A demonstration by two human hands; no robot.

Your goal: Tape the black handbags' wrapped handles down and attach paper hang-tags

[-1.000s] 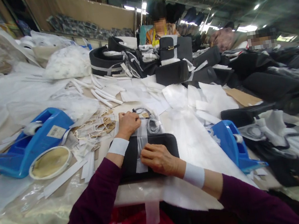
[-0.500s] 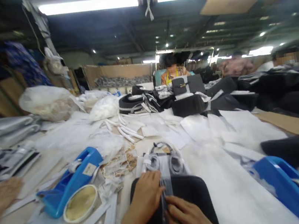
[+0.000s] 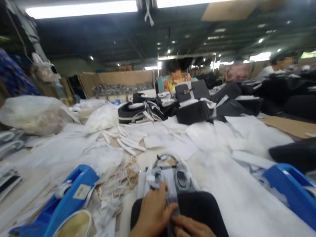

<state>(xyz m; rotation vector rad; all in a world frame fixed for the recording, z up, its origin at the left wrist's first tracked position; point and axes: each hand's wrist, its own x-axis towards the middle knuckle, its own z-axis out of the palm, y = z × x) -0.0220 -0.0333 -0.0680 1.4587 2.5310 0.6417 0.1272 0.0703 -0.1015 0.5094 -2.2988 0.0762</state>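
A black bag (image 3: 204,210) with rounded corners lies flat in front of me at the bottom middle. Down its centre runs a strip wrapped in clear plastic (image 3: 171,192). My left hand (image 3: 151,216) is closed on this strip, thumb and fingers pressed against it. Lower down, my right hand (image 3: 195,235) pinches the same strip, its fingers bent and partly hidden. Beyond the bag's top edge sit plastic-wrapped coiled straps (image 3: 182,179) and a curved handle.
Blue tape dispensers (image 3: 70,207) (image 3: 302,196) stand left and right. A round tub of yellowish paste (image 3: 70,236) sits by the left one. White sheets (image 3: 229,179) cover the right side. Black bags (image 3: 194,111) are piled at the back, with people behind.
The view has shifted, so most things appear farther left. Another person's hand at the left edge has gone out of view. Both my hands stay on the strip, with small finger movements.
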